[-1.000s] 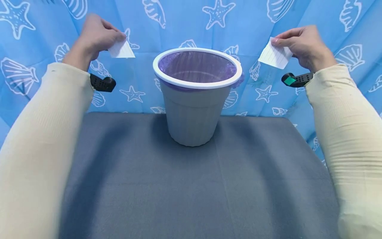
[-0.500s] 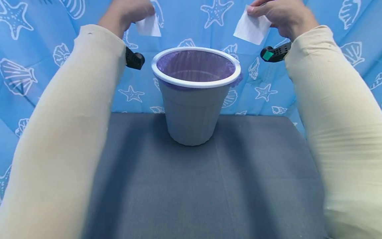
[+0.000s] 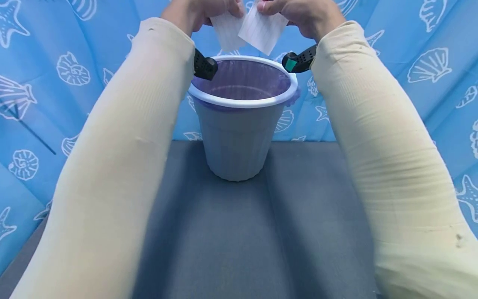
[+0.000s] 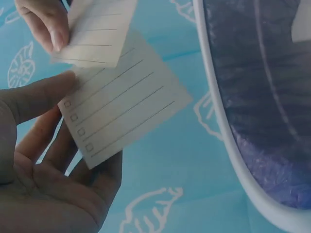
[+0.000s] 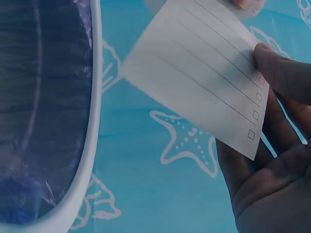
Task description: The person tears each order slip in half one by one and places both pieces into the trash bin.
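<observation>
My left hand (image 3: 209,12) pinches a small white lined paper sheet (image 3: 227,31) between thumb and fingers, above and behind the bin. Opposite it, my right hand (image 3: 308,14) pinches a similar paper sheet (image 3: 261,31) by its edge. The sheets overlap in the head view. Ruled lines and small checkboxes show on the left sheet (image 4: 131,102) in the left wrist view, and on the right sheet (image 5: 204,73) in the right wrist view. Below the hands stands a grey bin (image 3: 233,137) with a white rim (image 3: 242,103) and a purple liner (image 3: 242,79).
The bin stands on a dark grey cloth surface (image 3: 228,232). A blue curtain (image 3: 392,37) with white shells and starfish hangs behind. Black wrist devices (image 3: 300,60) project from both cuffs over the bin's rim. A white patch (image 4: 302,24) shows against the liner in the left wrist view.
Both hands have moved inward and upward from either side of the bin, carrying their paper sheets close together above it. The bin stays in place while the view has shifted slightly.
</observation>
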### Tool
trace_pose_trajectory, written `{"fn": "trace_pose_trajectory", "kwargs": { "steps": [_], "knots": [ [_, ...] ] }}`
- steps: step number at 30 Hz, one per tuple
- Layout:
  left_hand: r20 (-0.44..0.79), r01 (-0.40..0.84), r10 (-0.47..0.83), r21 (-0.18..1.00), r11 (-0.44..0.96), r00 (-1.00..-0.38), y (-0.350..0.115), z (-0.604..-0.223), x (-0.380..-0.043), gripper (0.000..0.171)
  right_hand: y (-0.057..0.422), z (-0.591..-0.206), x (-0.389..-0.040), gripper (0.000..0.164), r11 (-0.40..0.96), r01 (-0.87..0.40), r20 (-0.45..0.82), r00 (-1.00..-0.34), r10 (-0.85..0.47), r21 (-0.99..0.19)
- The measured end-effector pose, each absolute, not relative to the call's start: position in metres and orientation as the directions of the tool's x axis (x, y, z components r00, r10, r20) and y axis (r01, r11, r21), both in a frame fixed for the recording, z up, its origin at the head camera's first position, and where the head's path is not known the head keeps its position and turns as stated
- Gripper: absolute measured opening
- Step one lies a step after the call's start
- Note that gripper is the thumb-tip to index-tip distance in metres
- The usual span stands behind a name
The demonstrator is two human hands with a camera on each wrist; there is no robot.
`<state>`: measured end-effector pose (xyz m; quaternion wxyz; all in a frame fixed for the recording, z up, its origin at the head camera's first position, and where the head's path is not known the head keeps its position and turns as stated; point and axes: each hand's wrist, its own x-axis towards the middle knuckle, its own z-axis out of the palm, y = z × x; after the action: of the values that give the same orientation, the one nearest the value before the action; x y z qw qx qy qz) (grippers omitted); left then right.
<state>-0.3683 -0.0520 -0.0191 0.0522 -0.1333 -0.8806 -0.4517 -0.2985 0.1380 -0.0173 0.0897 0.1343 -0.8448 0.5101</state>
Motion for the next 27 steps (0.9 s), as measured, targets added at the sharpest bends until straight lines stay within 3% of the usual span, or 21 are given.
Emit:
{"fn": "trace_pose_trajectory", "kwargs": {
  "steps": [5, 7, 15, 18, 27],
  "knots": [
    [0.158, 0.241, 0.201, 0.83, 0.503, -0.967, -0.048, -0.015, -0.312, 0.042, 0.137, -0.02, -0.3, 0.046, 0.421, -0.325, 0.287, -0.946, -0.152, -0.847],
    [0.141, 0.222, 0.201, 0.852, 0.473, -0.969, -0.047, -0.015, -0.307, 0.038, 0.137, -0.021, -0.302, 0.045, 0.409, -0.327, 0.283, -0.945, -0.165, -0.852],
    [0.082, 0.173, 0.23, 0.896, 0.41, -0.97, -0.05, -0.025, -0.364, 0.027, 0.142, -0.024, -0.306, 0.038, 0.35, -0.305, 0.242, -0.946, -0.214, -0.886],
    [0.072, 0.161, 0.239, 0.912, 0.376, -0.968, -0.054, -0.027, -0.367, 0.024, 0.145, -0.026, -0.307, 0.034, 0.314, -0.3, 0.235, -0.945, -0.228, -0.901],
    [0.141, 0.193, 0.209, 0.948, 0.252, -0.968, -0.079, -0.039, -0.315, 0.025, 0.181, -0.037, -0.305, 0.037, 0.18, -0.323, 0.28, -0.932, -0.228, -0.929]
  ]
}}
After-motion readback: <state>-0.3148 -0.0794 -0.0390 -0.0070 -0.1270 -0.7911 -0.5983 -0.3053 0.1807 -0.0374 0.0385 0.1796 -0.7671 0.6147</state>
